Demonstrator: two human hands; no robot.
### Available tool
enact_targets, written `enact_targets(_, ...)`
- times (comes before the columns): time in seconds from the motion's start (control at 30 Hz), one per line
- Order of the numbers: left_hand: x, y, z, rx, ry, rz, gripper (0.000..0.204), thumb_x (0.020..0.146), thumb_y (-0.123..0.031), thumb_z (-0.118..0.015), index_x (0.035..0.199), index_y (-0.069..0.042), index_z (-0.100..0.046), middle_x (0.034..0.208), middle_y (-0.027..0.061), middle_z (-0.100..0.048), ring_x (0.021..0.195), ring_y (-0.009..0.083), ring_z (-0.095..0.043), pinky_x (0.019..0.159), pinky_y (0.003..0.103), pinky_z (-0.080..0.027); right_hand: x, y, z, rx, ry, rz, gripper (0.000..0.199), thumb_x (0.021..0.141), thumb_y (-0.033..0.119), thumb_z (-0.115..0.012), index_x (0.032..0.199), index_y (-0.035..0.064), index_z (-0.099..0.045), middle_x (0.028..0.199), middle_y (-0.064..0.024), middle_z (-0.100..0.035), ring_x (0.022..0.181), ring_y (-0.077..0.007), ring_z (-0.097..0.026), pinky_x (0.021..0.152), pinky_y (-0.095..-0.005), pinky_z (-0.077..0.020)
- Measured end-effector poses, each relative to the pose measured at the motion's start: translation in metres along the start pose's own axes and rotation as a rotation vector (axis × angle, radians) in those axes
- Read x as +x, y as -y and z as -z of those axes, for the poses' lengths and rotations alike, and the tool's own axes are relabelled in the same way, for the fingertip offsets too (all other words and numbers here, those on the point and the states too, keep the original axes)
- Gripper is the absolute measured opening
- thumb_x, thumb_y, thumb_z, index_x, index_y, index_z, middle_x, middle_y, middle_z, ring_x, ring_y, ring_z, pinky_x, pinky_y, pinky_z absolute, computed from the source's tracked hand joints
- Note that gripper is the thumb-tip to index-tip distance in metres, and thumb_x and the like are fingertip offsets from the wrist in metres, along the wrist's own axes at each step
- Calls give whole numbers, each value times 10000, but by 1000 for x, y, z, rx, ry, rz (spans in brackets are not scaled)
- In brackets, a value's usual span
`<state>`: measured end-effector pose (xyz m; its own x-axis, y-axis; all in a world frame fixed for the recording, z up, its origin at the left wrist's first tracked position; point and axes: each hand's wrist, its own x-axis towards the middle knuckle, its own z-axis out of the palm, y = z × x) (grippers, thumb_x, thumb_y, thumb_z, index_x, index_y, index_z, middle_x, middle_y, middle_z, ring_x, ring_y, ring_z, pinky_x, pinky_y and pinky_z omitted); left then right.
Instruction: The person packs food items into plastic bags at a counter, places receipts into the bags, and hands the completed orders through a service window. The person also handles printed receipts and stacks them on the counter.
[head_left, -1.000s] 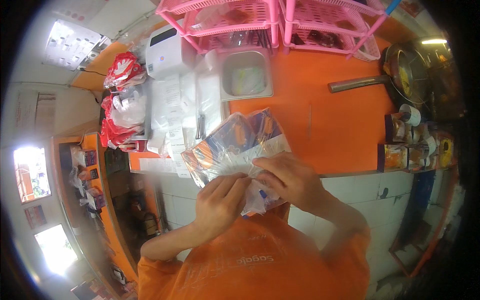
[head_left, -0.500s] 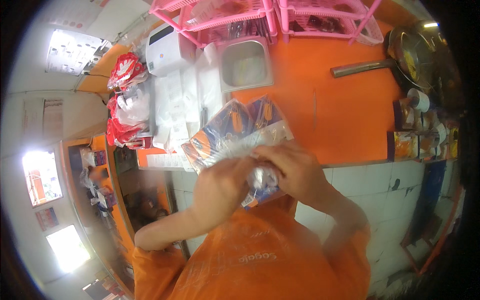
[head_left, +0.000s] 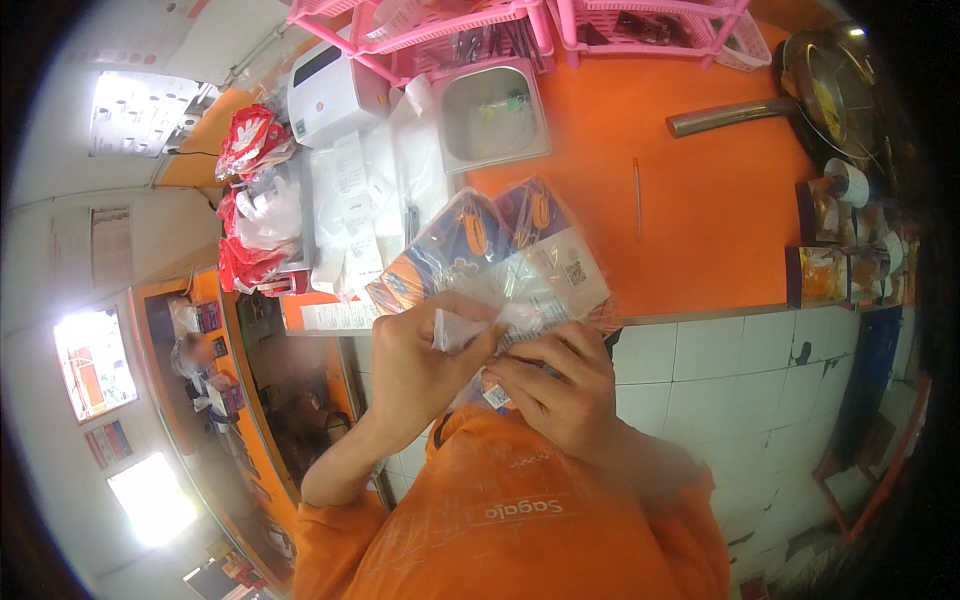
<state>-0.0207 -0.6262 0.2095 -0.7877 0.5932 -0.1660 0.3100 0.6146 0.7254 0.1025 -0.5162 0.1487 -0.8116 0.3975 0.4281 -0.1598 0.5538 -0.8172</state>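
Note:
Close to my body, over the counter's near edge, is a clear plastic bag [head_left: 580,285] with blue, white and orange printed boxes [head_left: 455,240] inside. My left hand [head_left: 415,365] is closed on the bag's plastic, and a whitish crumpled end of it sticks up between thumb and fingers. On the other side, my right hand [head_left: 565,390] has its fingers bent against the bag's near part, gripping the plastic. The hands lie close together, hiding the bag's middle.
Behind the bag stand a metal tray [head_left: 490,118], a white printer [head_left: 335,90] and pink baskets [head_left: 450,45]. Red and white plastic bags [head_left: 262,215] lie at left. A thin stick [head_left: 638,200] rests on the orange counter [head_left: 715,235]. A pan [head_left: 830,95] and filled packs [head_left: 825,275] sit at right.
My hands have drawn slightly apart, and the right one has moved down. The bag's twisted plastic now shows a loose end at my left hand. The view has shifted slightly.

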Motion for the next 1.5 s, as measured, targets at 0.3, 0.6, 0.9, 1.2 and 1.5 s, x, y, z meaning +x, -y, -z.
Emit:
enact_targets(0.3,-11,22,-12,121,-129,-472,236,720,42,-802,924,-53,-732,986,93,-779,786,207,-733,624,272,-569,7,-17,17,-162,-57,-179,130,806,-12,-764,915,38,-715,896,-79,-691,835,-285,-596,729,-366,-486)
enact_targets(0.6,-17,34,-16,137,-122,-559,246,727,15,-768,965,-8,-711,1042,141,-764,900,244,-738,708,301,-596,12,-19,15,70,-62,-343,111,853,-28,-738,949,27,-731,877,-67,-705,782,-201,-613,676,-293,-488)
enact_targets(0.9,-16,39,-14,135,-98,-606,236,750,-18,-752,981,0,-712,1091,140,-751,896,244,-724,719,300,-591,23,-23,17,33,46,-206,161,836,-24,-754,984,35,-776,854,-72,-733,801,-207,-624,690,-305,-497)
enact_targets(1.2,-13,40,-13,141,-98,-623,245,745,-27,-765,983,0,-715,1087,133,-751,890,233,-720,712,291,-588,26,-19,27,22,117,-248,164,816,-38,-764,964,32,-780,864,-75,-736,814,-207,-624,680,-300,-499)
enact_targets(1.5,-13,40,-10,164,-72,-661,263,742,-35,-727,998,24,-709,1087,152,-745,883,238,-717,712,289,-589,24,-20,26,-22,133,-195,184,796,-38,-770,963,38,-788,871,-76,-743,808,-210,-630,684,-308,-504)
